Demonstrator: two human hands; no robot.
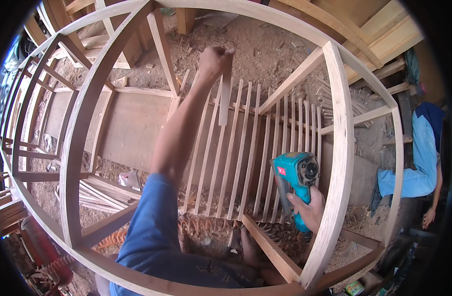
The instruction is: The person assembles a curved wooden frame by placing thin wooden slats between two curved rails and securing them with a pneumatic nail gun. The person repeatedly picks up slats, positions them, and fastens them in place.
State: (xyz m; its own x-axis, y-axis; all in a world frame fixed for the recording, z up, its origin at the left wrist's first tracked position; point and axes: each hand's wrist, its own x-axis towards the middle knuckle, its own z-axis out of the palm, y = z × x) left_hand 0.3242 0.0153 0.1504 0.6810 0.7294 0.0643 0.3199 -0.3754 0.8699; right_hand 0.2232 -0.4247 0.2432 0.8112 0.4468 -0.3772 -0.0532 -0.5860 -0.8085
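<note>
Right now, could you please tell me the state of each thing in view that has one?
Pale flat wooden strip, held.
Left hand, closed on the strip.
Teal nail gun, gripped by its handle.
Right hand, closed around that handle.
Thin pale wooden slats, lying spaced in a row.
Orange coiled hose, lying on the ground.

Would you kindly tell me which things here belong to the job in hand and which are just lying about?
Apparently part of the job:
Teal nail gun, in the right hand
Flat wooden strip, in the left hand
Row of slats below it
Curved wooden frame

Apparently just lying about:
Plastic bag
Loose strips, lower left
Stick pile, right, perhaps spare stock
</note>
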